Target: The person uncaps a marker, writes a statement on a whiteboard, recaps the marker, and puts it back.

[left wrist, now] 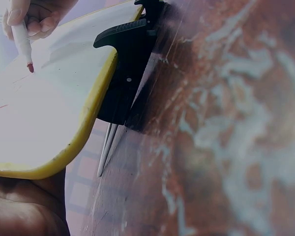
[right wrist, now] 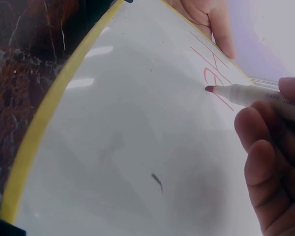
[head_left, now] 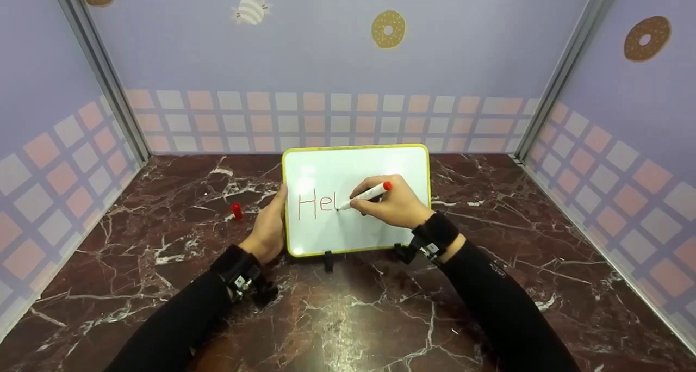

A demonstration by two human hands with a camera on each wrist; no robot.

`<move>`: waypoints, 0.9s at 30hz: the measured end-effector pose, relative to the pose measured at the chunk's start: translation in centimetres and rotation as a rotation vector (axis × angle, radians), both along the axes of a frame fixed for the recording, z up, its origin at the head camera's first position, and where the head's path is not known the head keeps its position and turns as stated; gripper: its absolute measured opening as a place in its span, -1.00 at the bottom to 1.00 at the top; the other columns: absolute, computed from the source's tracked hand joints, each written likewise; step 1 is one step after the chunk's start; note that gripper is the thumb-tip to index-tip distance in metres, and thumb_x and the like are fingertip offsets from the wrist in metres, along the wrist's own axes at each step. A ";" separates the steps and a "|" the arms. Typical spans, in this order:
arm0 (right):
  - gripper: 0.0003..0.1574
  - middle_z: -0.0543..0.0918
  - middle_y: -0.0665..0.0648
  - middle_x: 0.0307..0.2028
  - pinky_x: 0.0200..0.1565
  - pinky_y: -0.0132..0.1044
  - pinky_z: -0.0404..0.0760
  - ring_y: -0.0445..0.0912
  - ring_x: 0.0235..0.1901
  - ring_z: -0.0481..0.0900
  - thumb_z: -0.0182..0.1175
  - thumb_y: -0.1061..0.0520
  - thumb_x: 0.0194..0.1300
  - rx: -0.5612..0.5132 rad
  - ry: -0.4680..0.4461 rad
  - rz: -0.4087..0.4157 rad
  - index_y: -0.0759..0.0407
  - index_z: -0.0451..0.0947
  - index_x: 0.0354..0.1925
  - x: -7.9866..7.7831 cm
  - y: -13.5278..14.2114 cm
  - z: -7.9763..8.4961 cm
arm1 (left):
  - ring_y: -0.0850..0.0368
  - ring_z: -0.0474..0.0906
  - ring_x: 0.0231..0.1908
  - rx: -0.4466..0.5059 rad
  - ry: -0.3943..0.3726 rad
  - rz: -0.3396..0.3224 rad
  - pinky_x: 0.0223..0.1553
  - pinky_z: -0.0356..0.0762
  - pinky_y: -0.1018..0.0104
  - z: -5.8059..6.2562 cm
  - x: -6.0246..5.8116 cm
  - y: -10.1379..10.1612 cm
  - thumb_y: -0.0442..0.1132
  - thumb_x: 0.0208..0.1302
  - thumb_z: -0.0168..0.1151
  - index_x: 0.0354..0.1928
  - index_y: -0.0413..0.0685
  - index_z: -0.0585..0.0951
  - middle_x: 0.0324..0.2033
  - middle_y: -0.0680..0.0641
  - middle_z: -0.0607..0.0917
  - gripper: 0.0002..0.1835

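From the head view, the right hand [head_left: 396, 202] pinches a marker [head_left: 365, 194], tip on the whiteboard [head_left: 380, 162] just right of "Hel"; the left hand [head_left: 270, 228] grips the board's left edge. If that grip slackens, the propped board could slide and the stroke skew.

The left wrist view shows the board on a black stand [left wrist: 125, 73], which might tip under pressure.

In the right wrist view, curled fingers [right wrist: 263, 172] below the tip could smear wet ink.
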State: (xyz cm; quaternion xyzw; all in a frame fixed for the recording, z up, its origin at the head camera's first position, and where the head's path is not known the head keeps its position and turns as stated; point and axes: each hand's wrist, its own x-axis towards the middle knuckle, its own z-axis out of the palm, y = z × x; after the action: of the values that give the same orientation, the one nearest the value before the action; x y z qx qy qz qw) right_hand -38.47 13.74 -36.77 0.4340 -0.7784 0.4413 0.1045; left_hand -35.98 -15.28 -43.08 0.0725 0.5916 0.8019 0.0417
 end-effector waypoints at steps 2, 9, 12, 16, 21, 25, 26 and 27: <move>-0.95 0.83 0.03 -0.40 -0.40 -0.39 0.60 -0.15 -0.45 0.74 0.50 0.25 0.45 -0.013 -0.010 0.011 0.21 0.85 -0.14 0.0 0.0 0.0 | -0.14 0.72 0.17 -0.002 -0.001 -0.004 0.20 0.69 -0.03 0.0 0.0 0.0 0.36 0.79 -0.22 0.66 0.04 0.41 0.28 -0.24 0.72 -0.26; -0.94 0.83 0.07 -0.41 -0.42 -0.41 0.63 -0.07 -0.47 0.76 0.49 0.27 0.44 -0.070 -0.025 0.004 0.26 0.85 -0.14 -0.2 0.2 0.1 | -0.13 0.71 0.18 -0.012 -0.005 0.007 0.22 0.67 -0.01 0.0 0.0 0.0 0.35 0.79 -0.22 0.67 0.03 0.40 0.29 -0.23 0.71 -0.26; -0.94 0.82 0.07 -0.43 -0.46 -0.41 0.64 0.05 -0.52 0.76 0.49 0.28 0.44 -0.092 -0.017 -0.006 0.28 0.84 -0.14 -0.2 0.3 0.2 | -0.11 0.71 0.17 -0.015 -0.009 0.011 0.21 0.67 0.01 0.0 -0.1 0.0 0.35 0.79 -0.21 0.67 0.03 0.40 0.28 -0.23 0.71 -0.25; -0.93 0.82 0.07 -0.41 -0.47 -0.39 0.67 0.14 -0.53 0.76 0.48 0.29 0.44 -0.110 0.007 -0.016 0.29 0.83 -0.13 -0.4 0.5 0.3 | -0.12 0.71 0.17 -0.011 -0.011 0.014 0.20 0.68 0.01 0.0 0.0 0.0 0.36 0.78 -0.20 0.67 0.02 0.41 0.28 -0.23 0.71 -0.25; -0.92 0.84 0.06 -0.36 -0.45 -0.34 0.71 0.04 -0.52 0.77 0.48 0.28 0.44 -0.120 0.057 -0.043 0.30 0.84 -0.13 -0.5 0.5 0.4 | -0.15 0.71 0.18 -0.002 -0.016 0.011 0.20 0.69 -0.03 0.1 0.1 0.0 0.36 0.78 -0.21 0.66 0.04 0.42 0.31 -0.24 0.70 -0.26; -0.93 0.84 0.05 -0.35 -0.44 -0.34 0.71 0.01 -0.52 0.77 0.50 0.27 0.44 -0.130 0.082 -0.053 0.27 0.85 -0.13 -0.6 0.6 0.3 | -0.14 0.70 0.19 -0.002 -0.012 0.010 0.21 0.68 -0.01 0.1 0.1 0.0 0.35 0.79 -0.22 0.67 0.04 0.40 0.32 -0.24 0.69 -0.26; -0.93 0.85 0.05 -0.35 -0.43 -0.34 0.71 0.03 -0.52 0.77 0.50 0.27 0.44 -0.131 0.085 -0.053 0.27 0.85 -0.13 -0.7 0.6 0.3 | -0.13 0.70 0.19 -0.004 -0.010 0.010 0.21 0.68 0.00 0.1 0.1 0.0 0.35 0.79 -0.22 0.68 0.04 0.39 0.32 -0.23 0.69 -0.26; -0.93 0.85 0.06 -0.35 -0.43 -0.35 0.71 0.05 -0.52 0.78 0.50 0.27 0.44 -0.133 0.086 -0.052 0.27 0.85 -0.13 -0.7 0.6 0.3 | -0.12 0.70 0.18 -0.005 -0.009 0.011 0.21 0.68 0.01 0.0 0.1 0.0 0.35 0.79 -0.22 0.68 0.04 0.38 0.32 -0.23 0.69 -0.26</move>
State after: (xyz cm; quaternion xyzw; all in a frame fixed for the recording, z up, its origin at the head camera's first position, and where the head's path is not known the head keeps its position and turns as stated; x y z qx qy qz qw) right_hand -39.17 14.33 -36.48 0.4241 -0.7532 0.4702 0.1780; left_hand -35.91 -15.27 -43.06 0.0655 0.5939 0.8008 0.0402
